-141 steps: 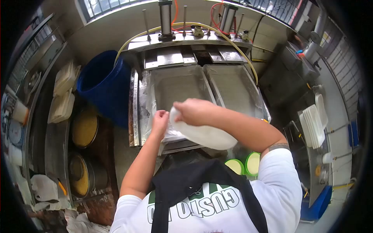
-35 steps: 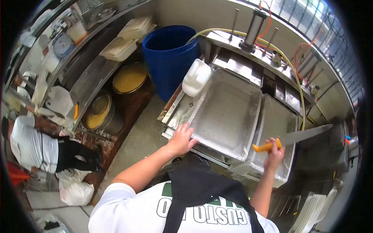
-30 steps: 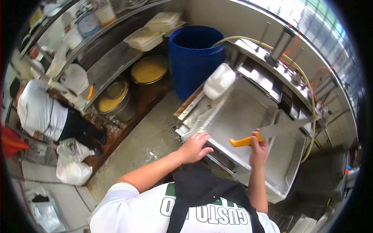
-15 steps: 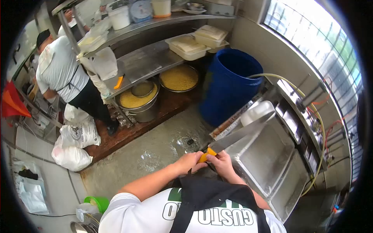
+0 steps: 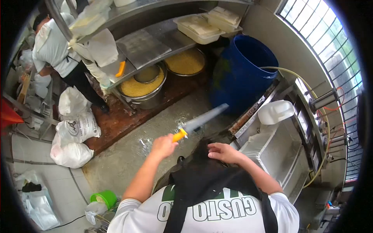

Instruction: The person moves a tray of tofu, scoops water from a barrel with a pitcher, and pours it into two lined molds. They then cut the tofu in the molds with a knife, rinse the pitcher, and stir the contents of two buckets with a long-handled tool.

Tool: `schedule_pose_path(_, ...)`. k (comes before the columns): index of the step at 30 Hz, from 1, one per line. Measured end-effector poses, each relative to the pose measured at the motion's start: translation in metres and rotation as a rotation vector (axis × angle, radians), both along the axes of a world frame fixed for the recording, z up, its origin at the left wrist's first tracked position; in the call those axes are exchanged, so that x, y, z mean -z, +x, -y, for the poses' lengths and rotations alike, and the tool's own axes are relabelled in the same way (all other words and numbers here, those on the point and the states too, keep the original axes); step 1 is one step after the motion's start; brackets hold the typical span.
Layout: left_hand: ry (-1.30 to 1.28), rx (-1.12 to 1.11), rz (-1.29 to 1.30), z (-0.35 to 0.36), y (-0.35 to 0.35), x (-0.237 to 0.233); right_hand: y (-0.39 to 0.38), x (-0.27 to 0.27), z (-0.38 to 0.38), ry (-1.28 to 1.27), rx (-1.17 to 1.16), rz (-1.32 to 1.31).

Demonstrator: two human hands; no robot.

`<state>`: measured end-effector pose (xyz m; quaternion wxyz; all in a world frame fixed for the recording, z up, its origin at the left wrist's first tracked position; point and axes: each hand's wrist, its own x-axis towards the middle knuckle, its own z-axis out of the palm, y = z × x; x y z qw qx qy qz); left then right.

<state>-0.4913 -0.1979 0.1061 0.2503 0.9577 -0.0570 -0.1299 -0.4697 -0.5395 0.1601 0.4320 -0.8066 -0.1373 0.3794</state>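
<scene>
Left of centre, the knife is being clenched in the left hand, blade slanting upper right, above the open, flattened right hand.

Shirt: white, with short sleeves and big green-edged letters that spell "GUSTO".
Apron: black, with wide black straps lying over the shirt.
Left hand, right hand: bare.
</scene>
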Motion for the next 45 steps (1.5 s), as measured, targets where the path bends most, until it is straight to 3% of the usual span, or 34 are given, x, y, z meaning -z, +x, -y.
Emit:
schedule_pose_path(3, -0.015, -0.209, -0.123, -0.011, 0.01, 0.017, 0.009, 0.005, 0.0, -0.034, 0.071, 0.012)
schedule_pose_path(5, -0.197, -0.472, -0.032, -0.013, 0.022, 0.039, 0.021, 0.011, -0.009, -0.037, 0.109, 0.05)
schedule_pose_path(6, -0.186, -0.473, -0.032, -0.012, 0.032, 0.036, 0.031, 0.012, -0.017, -0.027, 0.109, 0.046)
schedule_pose_path(8, -0.654, -0.736, -0.241, -0.008, 0.053, 0.03, 0.052, 0.014, -0.036, -0.019, 0.029, 0.092)
schedule_pose_path(12, -0.586, -0.7, -0.187, -0.03, 0.097, 0.025, 0.111, 0.025, -0.076, 0.048, -0.122, 0.165)
schedule_pose_path(15, -0.391, -0.651, -0.044, -0.063, 0.136, 0.036, 0.169, 0.037, -0.096, 0.079, -0.17, 0.176)
schedule_pose_path(17, -0.416, -0.734, -0.065, -0.078, 0.169, 0.031, 0.208, 0.038, -0.103, 0.042, -0.181, 0.254)
schedule_pose_path(18, -0.453, -0.801, -0.097, -0.085, 0.187, 0.025, 0.225, 0.038, -0.105, 0.02, -0.161, 0.352)
schedule_pose_path(22, -0.614, -0.945, -0.043, -0.132, 0.261, 0.033, 0.277, 0.028, -0.088, 0.011, -0.007, 0.323)
schedule_pose_path(24, -0.343, -0.941, 0.043, -0.175, 0.302, 0.059, 0.294, 0.027, -0.072, -0.018, 0.028, 0.313)
schedule_pose_path(26, 0.032, -0.851, 0.31, -0.206, 0.338, 0.065, 0.3, 0.026, -0.058, -0.098, 0.119, 0.299)
schedule_pose_path(28, 0.168, -0.877, 0.117, -0.239, 0.371, 0.053, 0.297, 0.03, -0.047, -0.205, 0.229, 0.283)
schedule_pose_path(30, 0.265, -0.758, 0.293, -0.294, 0.392, 0.088, 0.282, 0.047, -0.029, -0.172, 0.508, 0.349)
schedule_pose_path(31, 0.275, -0.767, 0.23, -0.288, 0.4, 0.064, 0.274, 0.042, -0.022, -0.189, 0.584, 0.368)
schedule_pose_path(32, 0.322, -0.614, 0.302, -0.309, 0.404, 0.078, 0.266, 0.033, -0.016, -0.195, 0.689, 0.361)
schedule_pose_path(33, 0.25, -0.549, 0.566, -0.312, 0.412, 0.083, 0.254, 0.039, -0.005, -0.214, 0.772, 0.609)
schedule_pose_path(34, 0.373, -0.53, 0.531, -0.304, 0.417, 0.078, 0.244, 0.045, 0.01, -0.259, 0.828, 0.864)
schedule_pose_path(36, 0.532, -0.428, 0.611, -0.287, 0.426, 0.087, 0.235, 0.011, 0.037, -0.694, 1.088, 1.232)
schedule_pose_path(38, 0.412, -0.272, 0.644, -0.246, 0.434, 0.096, 0.22, 0.002, 0.095, -1.092, 1.368, 1.339)
schedule_pose_path(40, 0.19, -0.121, 0.585, -0.201, 0.442, 0.093, 0.216, 0.003, 0.15, -1.297, 1.685, 1.254)
schedule_pose_path(43, -0.157, 0.117, 0.429, -0.139, 0.45, 0.094, 0.199, 0.055, 0.272, -1.061, 1.862, 1.097)
schedule_pose_path(45, -0.324, 0.258, 0.098, -0.111, 0.455, 0.051, 0.182, 0.085, 0.347, -0.741, 1.908, 0.891)
